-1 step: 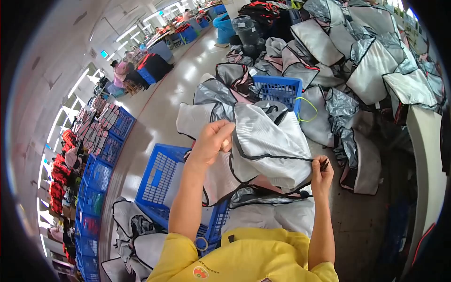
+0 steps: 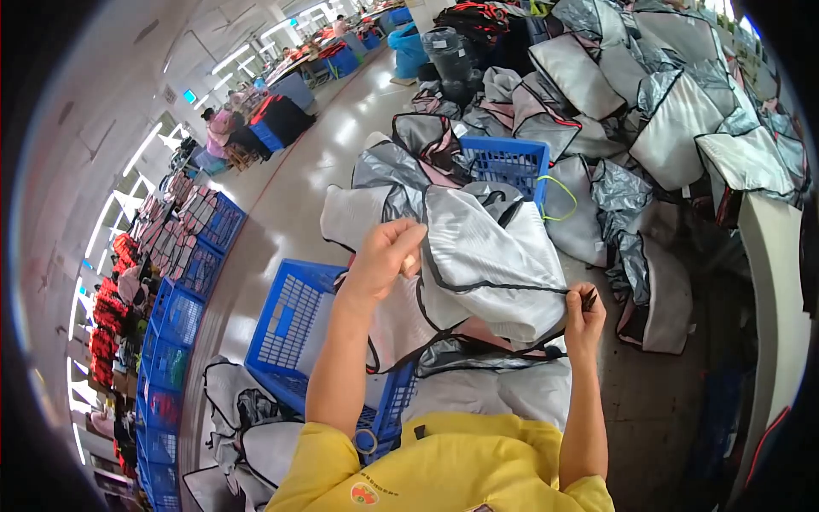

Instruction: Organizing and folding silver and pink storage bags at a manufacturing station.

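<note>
A white and silver sewn fabric piece with black edge binding hangs in front of me, looking like an unfinished insulated bag. My left hand is closed in a fist at its upper left edge; the gripped part is mostly hidden by the fingers. Lower on the right, my right hand pinches the end of the black binding, which runs taut across the fabric. A small dark bit sticks out between those fingers, too small to name. Below lie more pieces with silver lining.
A blue plastic basket stands left of my arm, and another blue crate beyond the fabric. A large heap of grey-white bag pieces fills the far right. Stacked blue crates line the left aisle. A pale post rises at right.
</note>
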`<action>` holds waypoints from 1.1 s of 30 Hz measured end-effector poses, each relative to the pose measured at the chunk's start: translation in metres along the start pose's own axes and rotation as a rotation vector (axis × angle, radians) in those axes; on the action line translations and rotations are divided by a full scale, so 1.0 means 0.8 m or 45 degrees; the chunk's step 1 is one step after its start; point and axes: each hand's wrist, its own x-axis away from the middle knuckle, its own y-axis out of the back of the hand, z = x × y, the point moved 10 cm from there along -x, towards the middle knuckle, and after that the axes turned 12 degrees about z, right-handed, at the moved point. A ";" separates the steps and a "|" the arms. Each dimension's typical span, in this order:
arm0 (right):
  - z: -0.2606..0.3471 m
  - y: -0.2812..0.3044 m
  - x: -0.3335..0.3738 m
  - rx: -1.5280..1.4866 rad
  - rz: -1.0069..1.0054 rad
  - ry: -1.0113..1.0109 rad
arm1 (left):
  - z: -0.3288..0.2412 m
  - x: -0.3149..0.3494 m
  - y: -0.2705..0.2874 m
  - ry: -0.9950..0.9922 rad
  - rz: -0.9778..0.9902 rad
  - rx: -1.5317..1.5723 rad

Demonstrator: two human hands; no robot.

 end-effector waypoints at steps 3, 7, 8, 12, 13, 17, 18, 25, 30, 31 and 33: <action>-0.010 0.006 0.014 0.052 0.012 -0.059 | 0.008 0.027 -0.004 0.025 0.095 -0.064; -0.038 0.066 0.025 0.042 -0.370 -0.078 | 0.018 0.045 0.003 -0.006 -0.141 -0.381; -0.049 0.074 0.027 0.007 -0.368 -0.154 | 0.038 0.048 0.010 0.015 -0.150 -0.378; -0.092 0.080 0.041 -0.008 -0.404 -0.332 | 0.127 0.076 0.075 0.066 -0.654 -0.842; -0.101 0.080 0.049 0.004 -0.413 -0.398 | 0.139 0.080 0.067 0.088 -0.682 -1.034; -0.133 0.090 0.081 0.004 -0.453 -0.516 | 0.174 0.077 0.057 0.116 -0.733 -1.375; -0.140 0.093 0.091 0.002 -0.457 -0.531 | 0.176 0.076 0.058 0.004 -0.743 -1.417; -0.170 0.103 0.170 0.031 -0.455 -0.648 | 0.267 0.100 0.128 0.487 -0.480 -0.111; -0.175 0.093 0.195 0.013 -0.487 -0.748 | 0.277 0.115 0.108 0.410 -0.391 0.371; -0.173 0.093 0.192 0.033 -0.466 -0.744 | 0.278 0.118 0.105 0.420 -0.404 0.380; -0.165 0.088 0.180 0.038 -0.446 -0.717 | 0.270 0.120 0.105 0.378 -0.481 0.259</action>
